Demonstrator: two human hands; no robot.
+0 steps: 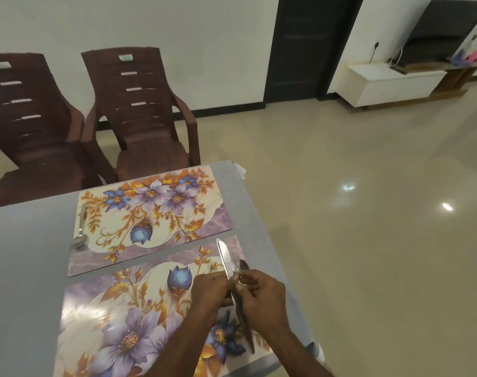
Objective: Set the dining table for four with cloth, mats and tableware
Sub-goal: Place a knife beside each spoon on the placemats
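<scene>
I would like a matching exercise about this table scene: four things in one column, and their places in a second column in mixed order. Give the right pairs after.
Things:
1. knife
2. spoon on the far mat
3. two brown chairs
4. dark door

Places:
A. in the wall, beyond the shiny floor
B. held in both hands above the near mat's right side
C. lying at the far mat's left edge
D. behind the table's far edge

Pairs: 1-B, 2-C, 3-D, 4-A

The left hand and right hand both grip the cutlery.

Steel knife (223, 257) and spoon (244, 268) above near floral mat (117, 317), grey cloth (28, 254)
</scene>
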